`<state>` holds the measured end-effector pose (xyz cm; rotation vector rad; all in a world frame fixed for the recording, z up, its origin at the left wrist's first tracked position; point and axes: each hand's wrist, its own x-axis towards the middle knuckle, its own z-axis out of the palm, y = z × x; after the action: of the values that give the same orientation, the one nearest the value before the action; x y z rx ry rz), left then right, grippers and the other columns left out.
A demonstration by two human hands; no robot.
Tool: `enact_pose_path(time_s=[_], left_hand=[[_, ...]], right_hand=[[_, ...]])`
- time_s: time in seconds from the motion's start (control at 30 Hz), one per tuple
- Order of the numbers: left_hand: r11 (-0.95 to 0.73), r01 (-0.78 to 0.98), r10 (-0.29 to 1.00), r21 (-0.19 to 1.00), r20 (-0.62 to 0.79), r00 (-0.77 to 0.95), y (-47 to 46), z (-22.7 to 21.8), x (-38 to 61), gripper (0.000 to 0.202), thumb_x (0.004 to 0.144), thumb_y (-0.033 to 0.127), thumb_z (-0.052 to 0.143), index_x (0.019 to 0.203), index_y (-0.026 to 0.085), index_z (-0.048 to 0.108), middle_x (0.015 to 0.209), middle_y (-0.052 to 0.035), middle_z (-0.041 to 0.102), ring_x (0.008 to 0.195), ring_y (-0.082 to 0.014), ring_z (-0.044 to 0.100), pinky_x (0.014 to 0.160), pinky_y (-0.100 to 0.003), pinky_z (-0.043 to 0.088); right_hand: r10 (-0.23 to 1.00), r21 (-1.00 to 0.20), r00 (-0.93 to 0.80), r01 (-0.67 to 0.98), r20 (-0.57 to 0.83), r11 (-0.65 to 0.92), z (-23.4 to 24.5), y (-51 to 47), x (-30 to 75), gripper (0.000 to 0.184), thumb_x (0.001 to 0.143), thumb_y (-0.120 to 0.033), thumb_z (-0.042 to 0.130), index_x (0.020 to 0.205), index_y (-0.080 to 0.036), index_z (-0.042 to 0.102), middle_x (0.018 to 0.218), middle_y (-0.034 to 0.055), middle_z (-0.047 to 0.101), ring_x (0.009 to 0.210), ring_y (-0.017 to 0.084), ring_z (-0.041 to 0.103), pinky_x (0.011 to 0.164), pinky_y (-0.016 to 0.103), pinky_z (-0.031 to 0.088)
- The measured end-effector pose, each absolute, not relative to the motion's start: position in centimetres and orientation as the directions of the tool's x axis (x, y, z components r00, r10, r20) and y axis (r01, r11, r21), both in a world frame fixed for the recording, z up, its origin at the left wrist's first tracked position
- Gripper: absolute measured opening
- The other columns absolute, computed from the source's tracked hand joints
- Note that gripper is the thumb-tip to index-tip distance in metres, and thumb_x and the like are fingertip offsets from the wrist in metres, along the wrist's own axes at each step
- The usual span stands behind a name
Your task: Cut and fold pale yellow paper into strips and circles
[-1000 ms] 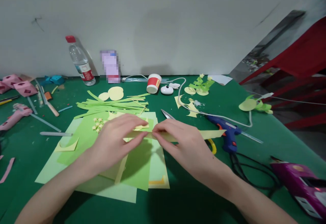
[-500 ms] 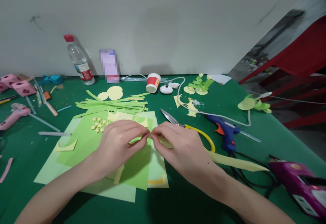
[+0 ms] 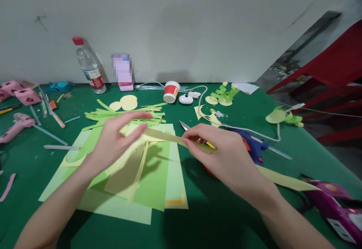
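A long pale yellow paper strip (image 3: 166, 136) runs level between my hands. My right hand (image 3: 220, 147) pinches it between thumb and fingers, and its tail comes out past my wrist to the right. My left hand (image 3: 118, 134) is at the strip's left end, thumb and fingers apart, the thumb close to the paper. Beneath are green paper sheets (image 3: 154, 181) with pale yellow paper scraps (image 3: 121, 183) on top. The scissors (image 3: 184, 125) lie partly hidden behind my right hand.
Behind my hands lie green paper strips (image 3: 96, 117) and yellow paper circles (image 3: 128, 102). A water bottle (image 3: 89, 69), phone (image 3: 123, 73) and paper cup (image 3: 171, 92) line the wall. Right are a blue glue gun (image 3: 256, 147), its cord, and a magenta device (image 3: 336, 207).
My hands were pinched together over the sheets; now they are apart, the right one further right. The yellow strip now stretches between them, and my left fingers have spread.
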<state>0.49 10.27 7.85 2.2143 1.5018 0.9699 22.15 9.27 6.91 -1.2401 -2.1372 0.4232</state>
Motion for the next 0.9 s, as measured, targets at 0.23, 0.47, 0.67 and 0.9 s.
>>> enact_pose_path(time_s=[0.23,0.47,0.67,0.9], left_hand=[[-0.631,0.662,0.769,0.405,0.440,0.463,8.2,6.8,2.6,0.011,0.081,0.021,0.055,0.081,0.015,0.064,0.072,-0.0014,0.067,0.065,-0.0118,0.057,0.058,-0.023,0.043],[-0.716,0.609,0.688,0.341,0.489,0.536,8.1,6.0,2.8,0.008,0.082,0.015,0.052,0.083,0.013,0.060,0.073,-0.0030,0.064,0.065,-0.0123,0.056,0.058,-0.024,0.042],[-0.703,0.641,0.704,0.308,0.424,0.570,8.1,5.9,2.8,0.010,0.083,0.016,0.049,0.082,0.013,0.059,0.070,-0.0017,0.063,0.062,-0.0114,0.055,0.056,-0.023,0.040],[-0.609,0.698,0.785,0.376,0.411,0.464,8.8,8.3,0.3,0.013,0.083,0.020,0.050,0.082,0.017,0.063,0.076,-0.0002,0.066,0.068,-0.0112,0.059,0.060,-0.021,0.045]], right_hand=[[0.872,-0.692,-0.430,0.556,0.234,0.460,6.2,9.4,20.8,0.011,0.078,-0.013,0.050,0.074,-0.018,0.058,0.077,0.0011,0.065,0.070,0.014,0.059,0.067,0.026,0.043],[0.869,-0.765,-0.426,0.463,0.250,0.447,5.9,9.2,20.3,0.008,0.071,-0.010,0.052,0.068,-0.017,0.055,0.067,0.0001,0.060,0.062,0.011,0.055,0.058,0.022,0.043],[0.885,-0.800,-0.437,0.468,0.160,0.376,6.0,9.1,20.4,0.008,0.072,-0.013,0.049,0.068,-0.018,0.053,0.068,-0.0008,0.058,0.062,0.011,0.053,0.057,0.022,0.042],[0.909,-0.785,-0.417,0.561,0.009,0.265,7.1,9.4,21.8,0.009,0.075,-0.017,0.047,0.067,-0.020,0.049,0.067,-0.0040,0.054,0.060,0.009,0.048,0.054,0.020,0.038]])
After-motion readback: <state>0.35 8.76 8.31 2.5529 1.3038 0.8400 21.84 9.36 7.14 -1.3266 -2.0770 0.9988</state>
